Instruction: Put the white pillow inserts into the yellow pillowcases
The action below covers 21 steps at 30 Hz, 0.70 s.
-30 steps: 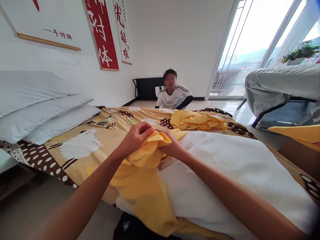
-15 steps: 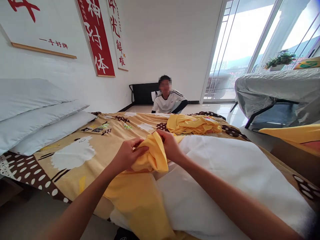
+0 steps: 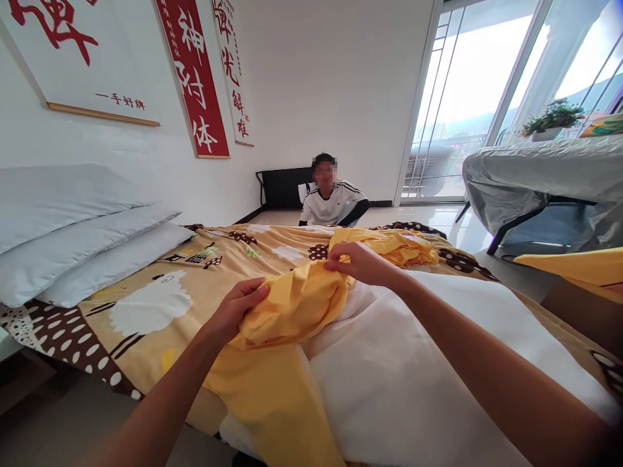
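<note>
A yellow pillowcase (image 3: 292,305), bunched up, stretches between my two hands over the bed. My left hand (image 3: 242,305) pinches its left edge between thumb and fingers. At the upper right edge of the same cloth, my right hand (image 3: 357,263) grips a fold with closed fingers. More yellow cloth hangs below, toward the front of the bed. Against its right side lies a plump white pillow (image 3: 428,337), partly under my right forearm. Where the pillow meets the cloth is partly hidden by folds.
A sheep-patterned blanket (image 3: 224,272) covers the bed. White pillows (image 3: 97,240) are stacked at left. A crumpled yellow cloth (image 3: 403,250) lies at the far side. Beyond the bed sits a person (image 3: 331,204). A plastic-covered table (image 3: 549,172) stands at right.
My hands have spread apart, the right one moving right and the left one slightly left. The bunched pillowcase is now stretched wider between them. The view has tilted up slightly.
</note>
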Each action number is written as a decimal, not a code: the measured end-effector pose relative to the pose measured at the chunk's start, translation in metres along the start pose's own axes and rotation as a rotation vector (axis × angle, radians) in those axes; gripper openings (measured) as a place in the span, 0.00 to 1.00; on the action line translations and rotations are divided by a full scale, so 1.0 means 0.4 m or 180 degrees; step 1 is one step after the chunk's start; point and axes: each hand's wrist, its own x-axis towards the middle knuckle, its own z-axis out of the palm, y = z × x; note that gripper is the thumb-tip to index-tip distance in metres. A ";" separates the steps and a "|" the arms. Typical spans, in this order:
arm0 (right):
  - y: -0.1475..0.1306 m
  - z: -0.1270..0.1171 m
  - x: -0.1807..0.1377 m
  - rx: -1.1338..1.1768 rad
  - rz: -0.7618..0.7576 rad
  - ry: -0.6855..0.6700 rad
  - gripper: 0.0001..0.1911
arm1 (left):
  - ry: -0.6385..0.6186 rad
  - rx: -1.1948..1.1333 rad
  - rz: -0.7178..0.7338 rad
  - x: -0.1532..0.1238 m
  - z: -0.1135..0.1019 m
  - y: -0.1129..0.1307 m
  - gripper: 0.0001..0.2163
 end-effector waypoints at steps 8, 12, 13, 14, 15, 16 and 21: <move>-0.119 0.039 -0.016 -0.0071 -0.0495 0.0323 0.30 | 0.0275 -0.0341 0.0102 -0.003 0.023 0.018 0.13; -0.152 0.086 0.018 0.0125 -0.0541 -0.0010 0.17 | -0.0028 0.0058 0.0218 -0.016 0.028 0.030 0.12; -0.152 0.093 0.026 0.0258 -0.0530 -0.0051 0.11 | -0.0018 0.0169 0.0230 -0.020 0.023 0.032 0.12; -0.150 0.098 0.032 0.0462 -0.0527 -0.0088 0.07 | 0.0028 0.0273 0.0225 -0.024 0.017 0.034 0.12; -0.147 0.100 0.035 0.0741 -0.0518 -0.0123 0.05 | 0.0091 0.0358 0.0214 -0.027 0.009 0.036 0.13; -0.145 0.101 0.035 0.1066 -0.0491 -0.0129 0.06 | 0.0151 0.0417 0.0216 -0.030 0.001 0.038 0.13; -0.143 0.101 0.021 0.2331 -0.0204 -0.0155 0.04 | 0.0054 0.0795 0.0553 -0.041 -0.007 0.058 0.16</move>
